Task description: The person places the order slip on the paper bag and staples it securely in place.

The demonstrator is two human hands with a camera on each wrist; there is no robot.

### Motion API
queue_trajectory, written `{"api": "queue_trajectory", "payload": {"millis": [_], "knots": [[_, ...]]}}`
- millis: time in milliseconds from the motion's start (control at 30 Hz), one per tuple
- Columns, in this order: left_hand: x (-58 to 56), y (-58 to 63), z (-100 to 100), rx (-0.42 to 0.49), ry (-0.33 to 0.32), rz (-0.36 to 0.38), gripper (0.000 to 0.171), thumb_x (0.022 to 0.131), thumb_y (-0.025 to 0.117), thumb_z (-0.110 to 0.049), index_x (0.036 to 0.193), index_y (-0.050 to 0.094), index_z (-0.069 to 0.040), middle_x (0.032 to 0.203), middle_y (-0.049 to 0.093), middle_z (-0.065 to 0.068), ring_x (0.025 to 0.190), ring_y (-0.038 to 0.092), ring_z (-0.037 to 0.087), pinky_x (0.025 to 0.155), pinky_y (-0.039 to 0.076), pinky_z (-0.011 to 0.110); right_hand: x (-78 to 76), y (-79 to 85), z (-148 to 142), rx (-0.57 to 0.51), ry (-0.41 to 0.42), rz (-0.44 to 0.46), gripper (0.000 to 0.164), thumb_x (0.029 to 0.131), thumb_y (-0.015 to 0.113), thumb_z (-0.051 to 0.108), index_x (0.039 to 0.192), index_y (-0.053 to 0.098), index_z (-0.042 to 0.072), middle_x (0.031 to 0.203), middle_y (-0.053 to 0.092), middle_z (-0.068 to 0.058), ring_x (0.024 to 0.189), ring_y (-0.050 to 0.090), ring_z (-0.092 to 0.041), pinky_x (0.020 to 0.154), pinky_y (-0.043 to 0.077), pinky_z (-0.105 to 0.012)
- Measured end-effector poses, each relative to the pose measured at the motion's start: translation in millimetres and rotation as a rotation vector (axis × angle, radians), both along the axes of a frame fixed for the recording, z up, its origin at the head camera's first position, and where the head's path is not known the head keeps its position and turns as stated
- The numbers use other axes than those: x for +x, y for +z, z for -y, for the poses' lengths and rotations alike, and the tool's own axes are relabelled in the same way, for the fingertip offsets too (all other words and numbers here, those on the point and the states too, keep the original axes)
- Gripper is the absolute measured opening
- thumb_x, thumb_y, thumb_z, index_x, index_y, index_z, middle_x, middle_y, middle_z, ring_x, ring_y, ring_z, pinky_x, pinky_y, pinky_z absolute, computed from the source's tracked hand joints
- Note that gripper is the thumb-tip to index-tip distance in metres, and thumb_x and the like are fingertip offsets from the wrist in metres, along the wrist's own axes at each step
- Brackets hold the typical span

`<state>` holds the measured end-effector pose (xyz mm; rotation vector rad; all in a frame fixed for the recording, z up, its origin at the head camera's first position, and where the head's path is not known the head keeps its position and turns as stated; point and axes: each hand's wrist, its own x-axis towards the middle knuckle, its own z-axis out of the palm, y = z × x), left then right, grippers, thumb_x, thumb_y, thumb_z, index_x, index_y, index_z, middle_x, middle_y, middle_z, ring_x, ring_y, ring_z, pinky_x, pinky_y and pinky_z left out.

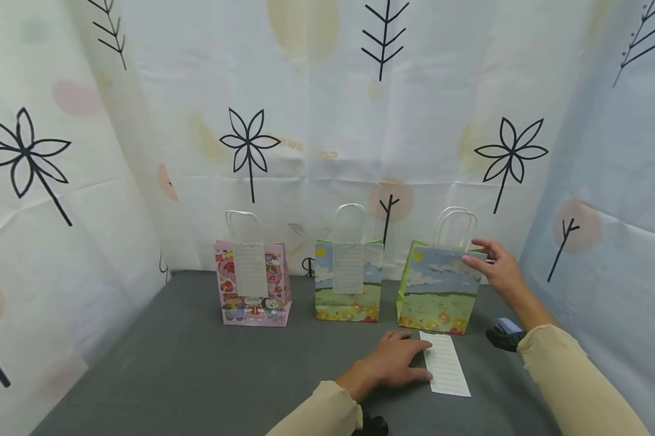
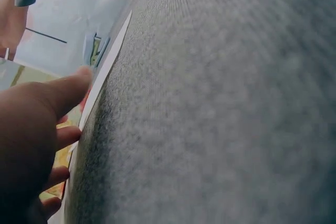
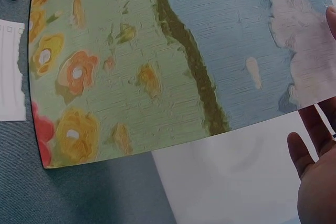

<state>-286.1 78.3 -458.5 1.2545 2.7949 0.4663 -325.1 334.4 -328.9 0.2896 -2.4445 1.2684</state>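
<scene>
A paper gift bag (image 1: pixel 442 290) with a meadow, flowers and sky print stands at the right, its white handles up. My right hand (image 1: pixel 496 266) holds its upper right edge, thumb on the front and fingers around the side; the right wrist view shows the bag's front (image 3: pixel 157 66) close up. Below it, a lined white paper slip (image 1: pixel 446 366) lies flat on the table. My left hand (image 1: pixel 395 361) rests at the slip's left edge, fingertips touching it. From the left wrist, the thumb (image 2: pixel 73 90) looks extended and the slip (image 2: pixel 107 66) appears edge-on.
A pink cartoon bag (image 1: pixel 253 312) and another meadow bag (image 1: pixel 347 309) stand to the left, each with a lined slip on its front. Behind the grey table (image 1: pixel 169 363) hangs a printed white cloth (image 1: pixel 327 121). A small blue-and-black object (image 1: pixel 506 333) shows by the right forearm.
</scene>
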Motion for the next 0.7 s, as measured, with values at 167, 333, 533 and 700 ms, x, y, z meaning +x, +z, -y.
{"api": "queue_trajectory", "payload": {"millis": [167, 333, 533, 700], "knots": [[-1.6, 0.9, 1.3, 0.099, 0.031, -0.103, 0.043, 0.093, 0.063, -0.047, 0.131, 0.061, -0.028, 0.111, 0.063, -0.02, 0.105, 0.054, 0.005, 0.092, 0.04, 0.031, -1.4, 0.3, 0.7, 0.011, -0.017, -0.007, 0.057, 0.097, 0.062, 0.029, 0.138, 0.044, -0.006, 0.137, 0.044, -0.029, 0.111, 0.047, -0.033, 0.076, 0.04, -0.032], [-2.9, 1.4, -2.0, 0.157, 0.102, -0.097, 0.037, 0.09, 0.067, -0.045, 0.124, 0.066, -0.028, 0.09, 0.063, -0.022, 0.085, 0.053, 0.001, 0.079, 0.041, 0.026, 0.0, 0.6, 3.7, 0.023, -0.035, 0.006, 0.052, 0.097, 0.062, 0.033, 0.129, 0.053, -0.007, 0.129, 0.05, -0.025, 0.1, 0.045, -0.024, 0.073, 0.04, -0.035], [-6.9, 5.3, -19.3, 0.163, 0.257, 0.005, 0.036, 0.088, 0.069, -0.047, 0.12, 0.067, -0.032, 0.076, 0.057, -0.022, 0.076, 0.052, 0.001, 0.078, 0.04, 0.027, 0.7, -1.3, 4.9, -0.033, -0.07, 0.022, 0.052, 0.094, 0.065, 0.036, 0.118, 0.058, -0.009, 0.112, 0.053, -0.012, 0.092, 0.041, -0.023, 0.072, 0.037, -0.039], [-6.8, 6.3, -29.1, 0.165, 0.402, -0.001, 0.033, 0.084, 0.073, -0.046, 0.112, 0.072, -0.028, 0.078, 0.063, -0.017, 0.076, 0.057, 0.004, 0.074, 0.037, 0.029, 0.4, -2.0, 9.1, -0.058, -0.07, 0.027, 0.053, 0.095, 0.065, 0.034, 0.117, 0.057, -0.013, 0.12, 0.05, -0.02, 0.099, 0.041, -0.025, 0.075, 0.035, -0.038]]}}
